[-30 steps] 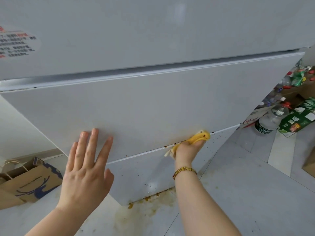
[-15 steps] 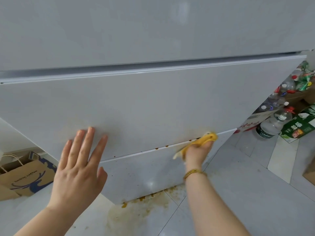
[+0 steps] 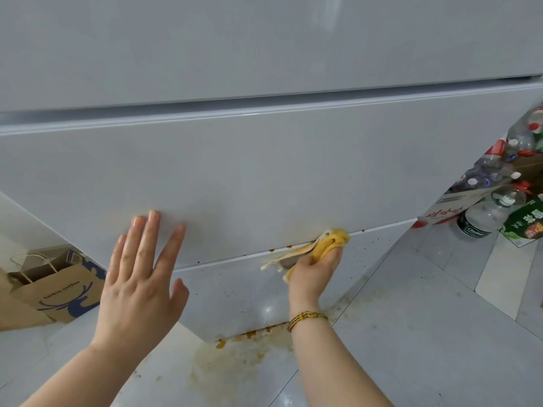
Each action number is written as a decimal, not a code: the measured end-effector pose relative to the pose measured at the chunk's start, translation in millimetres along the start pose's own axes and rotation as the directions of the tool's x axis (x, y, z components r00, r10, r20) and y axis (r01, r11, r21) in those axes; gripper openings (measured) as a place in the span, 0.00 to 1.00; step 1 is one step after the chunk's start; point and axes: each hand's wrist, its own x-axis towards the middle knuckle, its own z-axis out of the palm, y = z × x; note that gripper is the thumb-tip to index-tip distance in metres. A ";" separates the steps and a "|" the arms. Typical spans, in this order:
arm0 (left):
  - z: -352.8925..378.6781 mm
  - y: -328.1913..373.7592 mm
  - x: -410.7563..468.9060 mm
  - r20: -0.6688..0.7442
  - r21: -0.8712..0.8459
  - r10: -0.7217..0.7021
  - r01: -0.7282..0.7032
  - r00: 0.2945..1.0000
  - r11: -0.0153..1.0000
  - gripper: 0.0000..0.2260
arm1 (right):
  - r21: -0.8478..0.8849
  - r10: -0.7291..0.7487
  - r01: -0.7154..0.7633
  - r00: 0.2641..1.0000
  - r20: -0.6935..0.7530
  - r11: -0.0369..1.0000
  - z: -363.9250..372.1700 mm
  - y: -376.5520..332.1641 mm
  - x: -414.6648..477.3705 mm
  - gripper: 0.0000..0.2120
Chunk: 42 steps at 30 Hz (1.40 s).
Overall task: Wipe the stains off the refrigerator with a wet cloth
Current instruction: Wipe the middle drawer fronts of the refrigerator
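Note:
The white refrigerator (image 3: 264,171) fills most of the view, seen from above. My right hand (image 3: 313,274) grips a yellow cloth (image 3: 329,242) and presses it on the seam between the middle and bottom drawers. Small brown stains (image 3: 271,250) dot that seam to the left of the cloth, and fine specks (image 3: 373,239) mark the bottom drawer to its right. My left hand (image 3: 141,277) lies flat with fingers spread on the middle drawer's lower edge, holding nothing.
A brown-yellow spill (image 3: 244,348) spreads on the tiled floor under the refrigerator's base. A brown paper bag (image 3: 55,286) stands at the left. Plastic bottles (image 3: 487,212), a carton (image 3: 526,221) and a box crowd the floor at the right.
My right hand has slid the cloth rightward along the seam, then a little back. My left hand stays flat on the drawer. The view has tilted down slightly.

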 end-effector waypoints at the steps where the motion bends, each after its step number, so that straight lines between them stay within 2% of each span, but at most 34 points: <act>1: -0.4 0.8 -0.2 0.006 -0.008 -0.001 0.001 1.000 1.000 0.28 | 0.002 -0.023 0.023 0.999 -0.040 1.000 -5.6 -1.0 14.2 0.29; 4: -1.8 2.4 -0.1 0.017 -0.007 0.014 -0.014 1.000 1.000 0.28 | -0.029 -0.053 0.049 0.986 -0.158 0.998 -30.3 -10.1 62.6 0.22; 6: -1.4 -2.3 -3.9 0.022 0.001 0.032 -0.032 0.999 0.999 0.28 | -0.063 -0.034 0.024 0.986 -0.162 0.998 -35.6 -12.8 67.0 0.23; 9: 0.1 -9.5 -16.4 0.002 -0.065 0.036 -0.036 0.999 0.997 0.24 | -0.069 -0.024 0.016 0.992 -0.120 0.997 -13.4 -11.0 30.0 0.26; 12: 1.7 -16.8 -34.5 -0.035 -0.153 0.006 -0.012 0.999 0.988 0.14 | -0.053 -0.024 0.023 1.000 -0.012 0.998 18.9 -2.0 -33.4 0.30; 15: 2.0 -37.5 -51.5 0.037 -0.198 -0.200 0.203 0.979 0.959 0.11 | -0.047 0.007 0.001 0.986 0.169 0.999 45.2 -6.7 -105.7 0.30; 17: 1.1 -53.4 -58.9 0.191 -0.187 -0.402 0.435 0.895 0.881 0.08 | -0.048 0.009 0.007 0.949 0.314 0.999 58.2 -12.3 -146.7 0.30; 18: 0.4 -61.7 -60.8 0.278 -0.177 -0.473 0.528 0.836 0.830 0.10 | -0.058 -0.006 0.030 0.926 0.377 0.998 63.2 -12.9 -161.7 0.29; 19: 0.1 -69.2 -61.2 0.341 -0.175 -0.492 0.568 0.801 0.804 0.13 | -0.075 -0.034 0.073 0.904 0.427 0.994 66.8 -12.1 -172.1 0.28; 22: 0.5 -90.9 -62.5 0.413 -0.239 -0.453 0.574 0.790 0.783 0.16 | -0.141 -0.106 0.226 0.813 0.572 0.964 68.6 -4.8 -191.3 0.26; 24: 0.8 -100.3 -61.5 0.456 -0.323 -0.475 0.638 0.752 0.699 0.17 | -0.152 -0.111 0.277 0.742 0.661 0.949 63.7 -1.6 -196.4 0.24; 25: 2.2 -104.2 -61.7 0.496 -0.365 -0.471 0.668 0.729 0.649 0.18 | -0.149 -0.105 0.272 0.733 0.672 0.951 61.0 -1.6 -196.8 0.24; 28: 11.6 -107.1 -60.6 0.616 -0.423 -0.420 0.730 0.666 0.537 0.21 | -0.131 -0.066 0.192 0.768 0.637 0.973 45.8 -5.3 -188.8 0.23; 31: 22.5 -100.4 -48.1 0.675 -0.462 -0.384 0.767 0.630 0.446 0.23 | -0.110 -0.052 0.141 0.815 0.578 0.984 20.5 -12.6 -179.0 0.26; 34: 34.8 -92.5 -35.8 0.696 -0.516 -0.378 0.792 0.610 0.328 0.18 | -0.129 -0.041 0.115 0.880 0.474 0.985 -6.6 -19.4 -167.1 0.31; 37: 44.1 -91.9 -33.2 0.645 -0.505 -0.448 0.785 0.619 0.358 0.11 | -0.153 -0.047 0.112 0.924 0.380 0.982 -27.9 -20.6 -156.9 0.30; 39: 44.0 -93.8 -33.5 0.605 -0.493 -0.475 0.769 0.639 0.407 0.10 | -0.174 -0.044 0.113 0.932 0.359 0.978 -35.8 -20.2 -154.9 0.30; 42: 42.6 -96.0 -33.6 0.567 -0.493 -0.466 0.733 0.679 0.469 0.10 | -0.234 -0.097 0.191 0.928 0.361 0.953 -39.1 -12.7 -151.2 0.29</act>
